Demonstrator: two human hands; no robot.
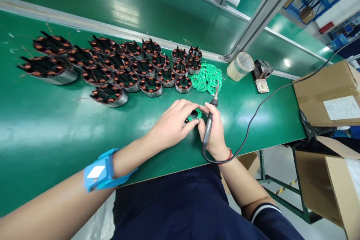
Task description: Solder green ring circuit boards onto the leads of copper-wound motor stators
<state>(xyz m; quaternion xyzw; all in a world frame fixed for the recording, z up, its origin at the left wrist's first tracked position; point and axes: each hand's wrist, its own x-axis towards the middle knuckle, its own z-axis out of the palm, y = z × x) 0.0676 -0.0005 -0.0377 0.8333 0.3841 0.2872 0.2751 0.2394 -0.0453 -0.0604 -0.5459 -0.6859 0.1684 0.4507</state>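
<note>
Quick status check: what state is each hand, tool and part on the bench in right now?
left hand: closed on green board, holding it on the bench.
right hand: gripping soldering iron.
soldering iron: upright, tip raised, corded.
green board: under the fingers.
wound stators: standing in rows, untouched.
loose green boards: piled.

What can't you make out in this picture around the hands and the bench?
Head view only:
- Part under the left hand: fingers hide all but a green board.
- Soldering iron in the right hand: tip too small.
- Label on the cardboard box: blurred.
- Left coils: smeared.
</note>
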